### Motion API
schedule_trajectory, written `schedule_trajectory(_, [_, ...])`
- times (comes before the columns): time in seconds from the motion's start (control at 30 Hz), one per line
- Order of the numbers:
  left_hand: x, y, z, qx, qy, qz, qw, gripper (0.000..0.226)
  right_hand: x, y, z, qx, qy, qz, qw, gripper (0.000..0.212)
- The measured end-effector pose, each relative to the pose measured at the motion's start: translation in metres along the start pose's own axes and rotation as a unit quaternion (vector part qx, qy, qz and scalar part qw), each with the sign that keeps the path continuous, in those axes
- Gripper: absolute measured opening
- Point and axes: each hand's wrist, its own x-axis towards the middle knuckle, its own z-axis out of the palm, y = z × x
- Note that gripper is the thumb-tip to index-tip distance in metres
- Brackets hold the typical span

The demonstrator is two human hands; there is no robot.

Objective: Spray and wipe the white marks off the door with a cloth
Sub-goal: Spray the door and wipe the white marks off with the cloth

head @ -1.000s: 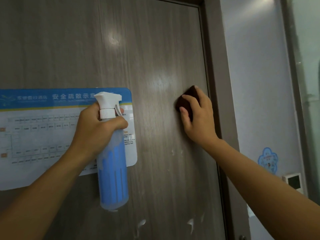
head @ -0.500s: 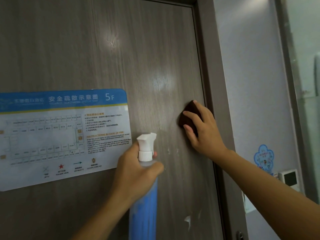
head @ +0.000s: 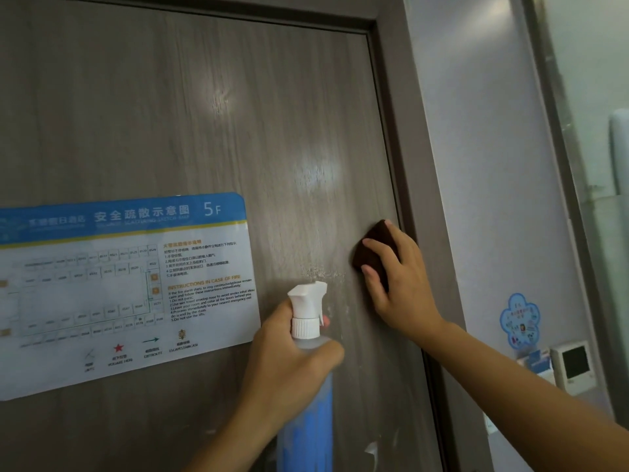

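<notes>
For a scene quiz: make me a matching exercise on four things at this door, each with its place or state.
Things:
1. cloth
2. bottle
3. sign
4. chip

Places or states:
A. stuck on the door's left part
B. low on the door, unwiped
C. held in the left hand
D. pressed to the door under the right hand

Pairs: 1-D, 2-C, 3-A, 4-B

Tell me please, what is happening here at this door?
A person is cleaning white marks off a grey door. The left hand grips a blue spray bottle, its nozzle aimed at a speckled patch beside the evacuation plan sign. The right hand presses a dark brown cloth flat against the door near its right edge. More white marks remain lower down.
</notes>
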Motion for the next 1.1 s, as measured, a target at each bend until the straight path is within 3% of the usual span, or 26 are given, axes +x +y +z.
schedule_trajectory(0.4, [0.043, 0.043, -0.059, 0.017, 0.028, 0.096, 0.995, 0.02, 0.086, -0.041, 0.012, 0.015, 0.083, 0.074, 0.994, 0.042])
schedule_trajectory(0.47, [0.045, 0.044, -0.064, 0.012, 0.034, 0.098, 0.995, 0.021, 0.059, -0.048, 0.016, 0.023, 0.052, 0.017, 0.998, 0.045])
schedule_trajectory(0.57, [0.041, 0.041, -0.068, -0.004, 0.043, 0.091, 0.995, 0.025, -0.002, -0.041, 0.017, 0.025, -0.033, -0.139, 0.989, 0.048])
schedule_trajectory(0.63, [0.037, 0.038, -0.07, -0.009, 0.045, 0.087, 0.995, 0.022, -0.032, -0.027, 0.012, 0.024, -0.059, -0.183, 0.981, 0.05])
schedule_trajectory(0.77, [0.033, 0.032, -0.074, -0.001, 0.043, 0.082, 0.996, 0.023, -0.035, -0.014, 0.007, 0.033, -0.026, -0.095, 0.995, 0.054])
schedule_trajectory(0.97, [0.026, 0.024, -0.082, 0.005, 0.051, 0.088, 0.995, 0.023, 0.037, -0.045, 0.021, 0.039, 0.088, 0.105, 0.99, 0.046])
schedule_trajectory(1.1, [0.024, 0.021, -0.088, 0.011, 0.059, 0.082, 0.995, 0.025, 0.079, -0.076, 0.032, 0.052, 0.108, 0.095, 0.988, 0.041])
